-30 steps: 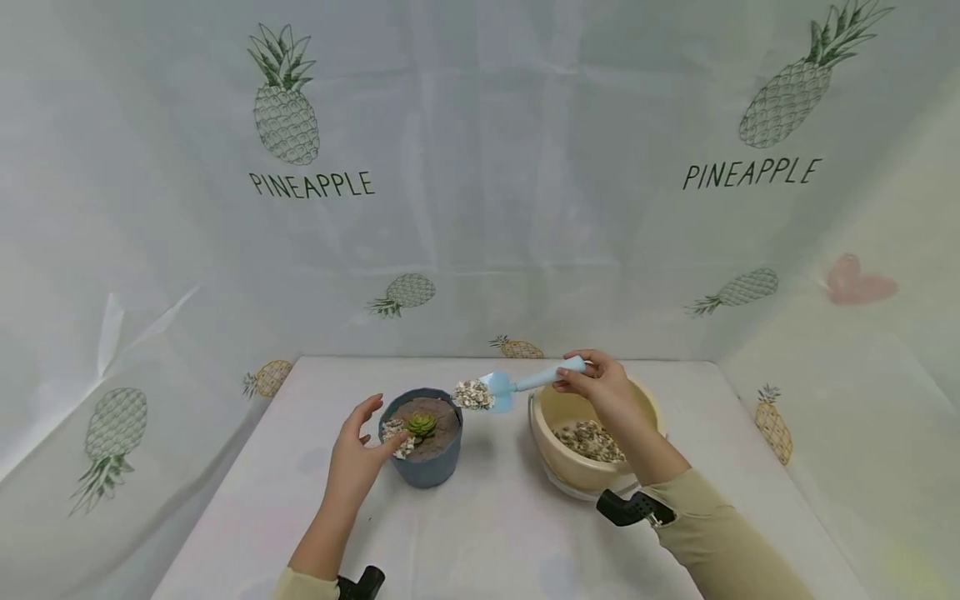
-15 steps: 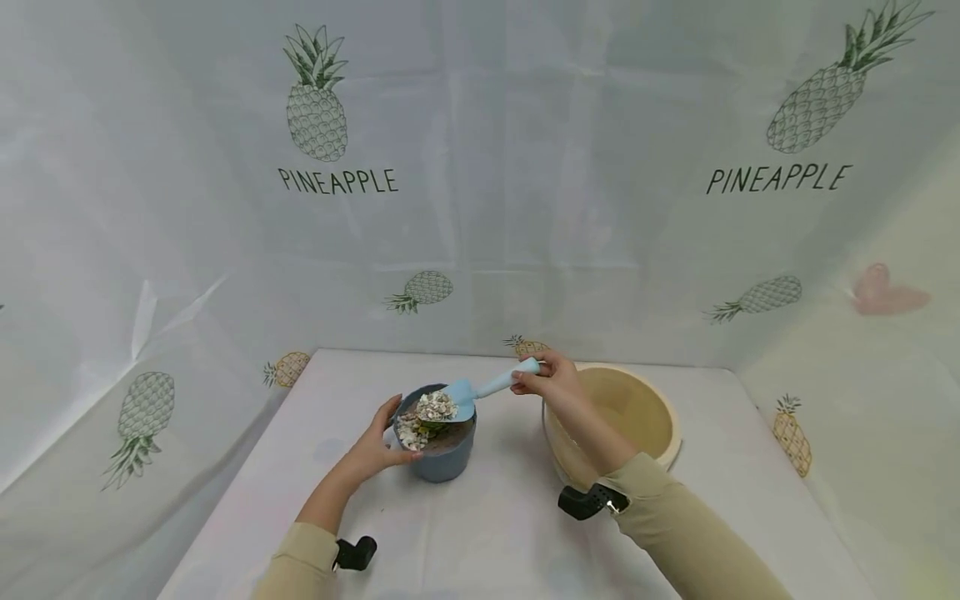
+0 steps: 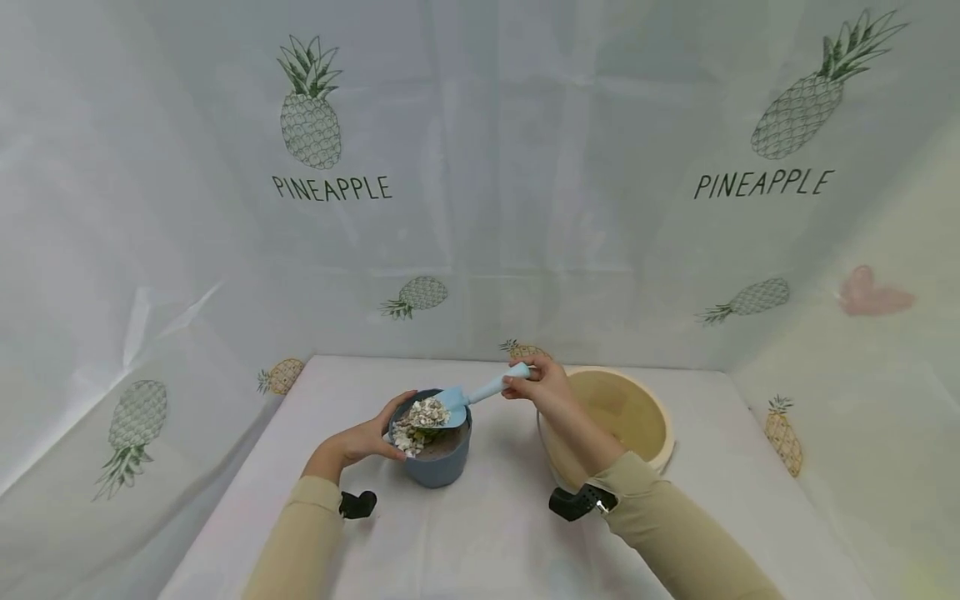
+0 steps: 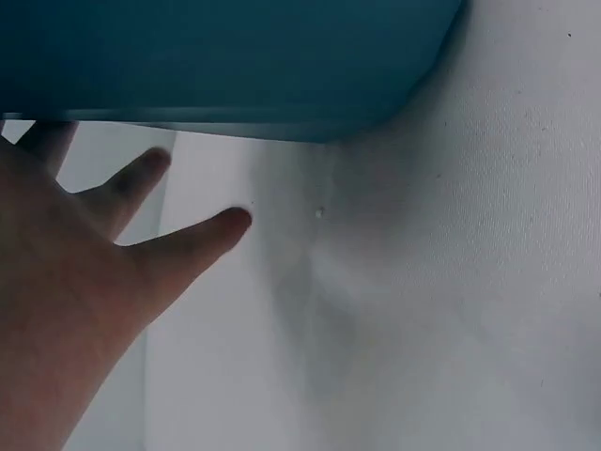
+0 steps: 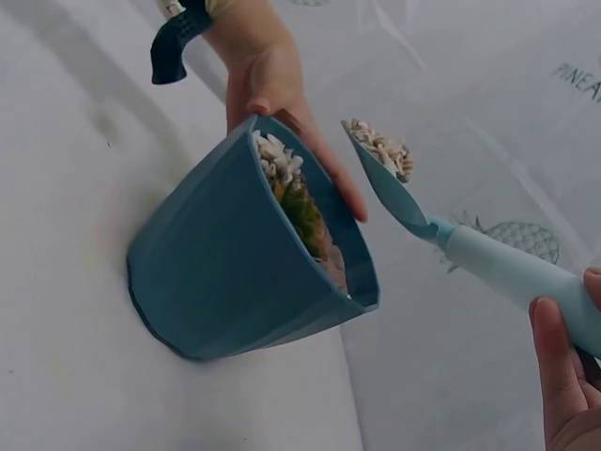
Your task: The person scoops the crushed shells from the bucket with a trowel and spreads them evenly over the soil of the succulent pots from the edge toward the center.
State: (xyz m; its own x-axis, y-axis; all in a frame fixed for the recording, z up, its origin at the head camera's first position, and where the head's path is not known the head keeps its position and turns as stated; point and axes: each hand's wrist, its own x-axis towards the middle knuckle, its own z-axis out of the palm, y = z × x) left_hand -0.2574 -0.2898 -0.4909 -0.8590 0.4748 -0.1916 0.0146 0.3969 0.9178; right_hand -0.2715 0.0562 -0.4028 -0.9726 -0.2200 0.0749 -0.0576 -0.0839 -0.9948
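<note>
My right hand (image 3: pixel 546 387) grips the handle of a light blue trowel (image 3: pixel 457 403) between thumb and fingers. Pale gravel (image 5: pixel 383 148) lies on the blade, which is above the blue flowerpot (image 3: pixel 439 472) in the head view. Within the pot, a green succulent (image 5: pixel 302 218) is partly hidden by the blade. White gravel (image 3: pixel 407 442) covers the soil on the pot's left side. My left hand (image 3: pixel 363 438) holds the pot's left side near the rim, thumb in front and a finger along the back. Some left fingers (image 4: pixel 211 235) spread free in the left wrist view.
A cream bucket (image 3: pixel 663 417) stands right of the pot, beneath and behind my right forearm. The white table (image 3: pixel 495 533) ends against a pineapple-print curtain (image 3: pixel 525 208). Black wrist cameras (image 3: pixel 573 502) sit on both wrists.
The loaded trowel has moved left from near the bucket to over the pot. My left hand has come round the pot's left side. Head view has shifted slightly.
</note>
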